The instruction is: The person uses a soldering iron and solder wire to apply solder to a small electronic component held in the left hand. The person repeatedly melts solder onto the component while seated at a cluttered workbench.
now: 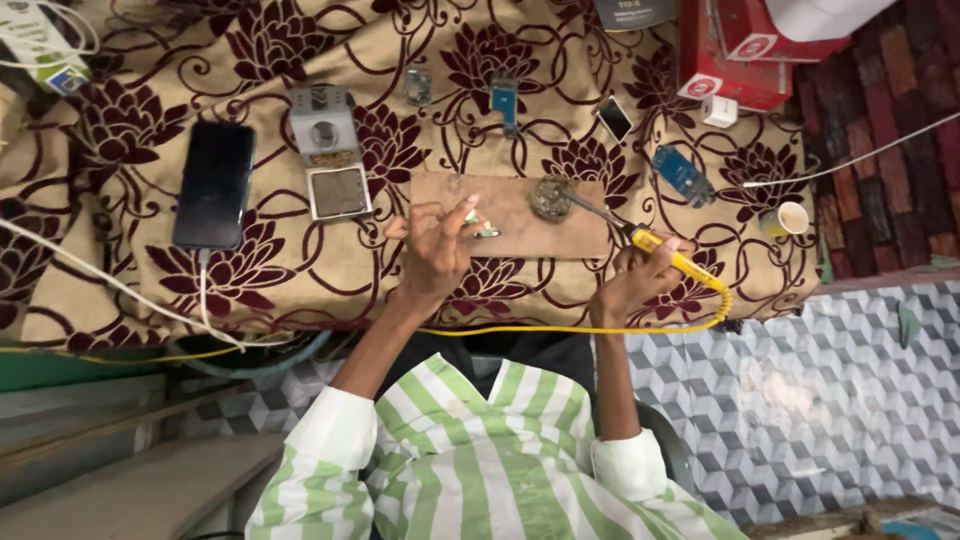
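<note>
Green-and-white striped sleeves (470, 470) fill the foreground; 2 bare forearms reach to a table (120, 290) draped in a floral cloth. Left hand (435, 245) pinches a small green component (480, 225), possibly a circuit piece, over a wooden board (530, 235). Right hand (640, 280) is closed around a yellow soldering iron (680, 262), its tip touching a wire-wool tip cleaner (550, 197) on the board. Dark smartphone (213, 183) lies far left, well apart, beside a grey 2-part device (328, 150).
</note>
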